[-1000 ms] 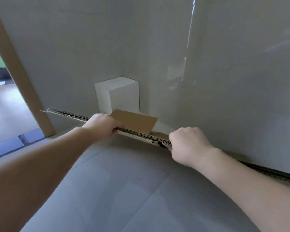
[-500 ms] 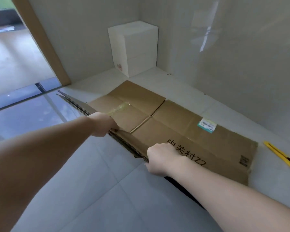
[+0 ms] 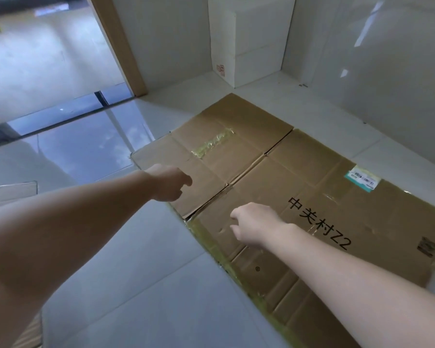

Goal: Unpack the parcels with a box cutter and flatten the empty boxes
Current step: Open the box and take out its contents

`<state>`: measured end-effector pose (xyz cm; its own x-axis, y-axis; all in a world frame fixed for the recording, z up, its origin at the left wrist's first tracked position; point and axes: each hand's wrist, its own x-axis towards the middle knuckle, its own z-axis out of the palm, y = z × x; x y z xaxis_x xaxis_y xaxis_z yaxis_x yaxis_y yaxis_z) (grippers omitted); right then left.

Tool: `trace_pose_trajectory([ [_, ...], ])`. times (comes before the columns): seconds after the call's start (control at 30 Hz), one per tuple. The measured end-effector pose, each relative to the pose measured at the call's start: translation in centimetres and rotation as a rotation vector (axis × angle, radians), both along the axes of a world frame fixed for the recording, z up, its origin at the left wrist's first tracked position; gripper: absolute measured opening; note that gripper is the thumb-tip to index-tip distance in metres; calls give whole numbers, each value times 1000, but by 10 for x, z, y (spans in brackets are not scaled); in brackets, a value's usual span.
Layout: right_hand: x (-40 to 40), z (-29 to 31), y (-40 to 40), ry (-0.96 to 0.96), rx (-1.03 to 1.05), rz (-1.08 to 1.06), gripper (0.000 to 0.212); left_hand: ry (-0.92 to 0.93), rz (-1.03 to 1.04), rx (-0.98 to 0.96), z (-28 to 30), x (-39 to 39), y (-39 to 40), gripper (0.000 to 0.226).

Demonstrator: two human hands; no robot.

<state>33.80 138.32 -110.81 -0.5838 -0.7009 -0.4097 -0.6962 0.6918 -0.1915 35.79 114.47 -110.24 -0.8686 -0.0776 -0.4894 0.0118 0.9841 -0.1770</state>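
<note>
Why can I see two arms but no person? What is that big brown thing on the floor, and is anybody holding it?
The camera sits on the person's head and looks down, so you see only their own arms reaching out. The left hand and the right hand hang just over the flattened cardboard box, fingers loosely curled, holding nothing. The brown thing is a parcel box pressed flat on the tiled floor. It has black writing, a shipping label and some old tape on it. In the corner by the wall stands a white box, not opened or flattened.
</note>
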Motion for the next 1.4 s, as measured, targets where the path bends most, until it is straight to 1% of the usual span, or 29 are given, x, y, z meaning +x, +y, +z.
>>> trace_pose_trajectory([
  [0.17, -2, 4, -4, 16, -38, 15, 32, 10, -2, -15, 2, 1, 2, 43],
  [0.27, -6, 9, 1, 36, -44, 21, 32, 72, 90, 39, 23, 6, -2, 39],
  [0.33, -12, 20, 1, 46, -65, 21, 32, 129, 192, 70, 46, 22, -15, 36],
  [0.4, -17, 36, -8, 65, -113, 28, 30, 181, 319, 49, 73, 52, -37, 34],
  [0.53, -13, 67, -50, 77, -256, 93, 25, 188, 631, -126, 106, 134, -92, 34],
  [0.63, 2, 81, -83, 75, -351, 145, 25, 221, 887, -192, 114, 203, -123, 37],
  [0.7, 16, 83, -104, 67, -382, 184, 25, 239, 1008, -197, 114, 240, -132, 41],
  [0.77, 32, 80, -125, 44, -376, 240, 26, 239, 1081, -224, 109, 268, -137, 46],
  [0.83, 48, 75, -143, 24, -378, 293, 28, 241, 1189, -271, 101, 293, -142, 60],
  [0.87, 55, 73, -150, 18, -380, 314, 29, 251, 1283, -253, 96, 304, -146, 70],
  [0.93, 64, 69, -160, 6, -379, 342, 30, 293, 1479, -125, 79, 322, -154, 86],
  [1.0, 67, 65, -166, 5, -364, 353, 31, 309, 1575, 29, 57, 328, -160, 89],
  [1.07, 66, 61, -169, 12, -341, 354, 31, 366, 1613, 129, 35, 330, -162, 78],
  [1.1, 63, 59, -169, 20, -331, 349, 30, 406, 1621, 136, 26, 329, -163, 71],
  [1.2, 54, 56, -164, 46, -289, 331, 29, 487, 1560, 9, 16, 325, -163, 44],
  [1.27, 46, 56, -158, 48, -273, 324, 29, 577, 1499, -12, 24, 308, -161, 33],
  [1.4, 22, 65, -135, 49, -234, 275, 33, 758, 1323, 33, 68, 224, -150, 30],
])
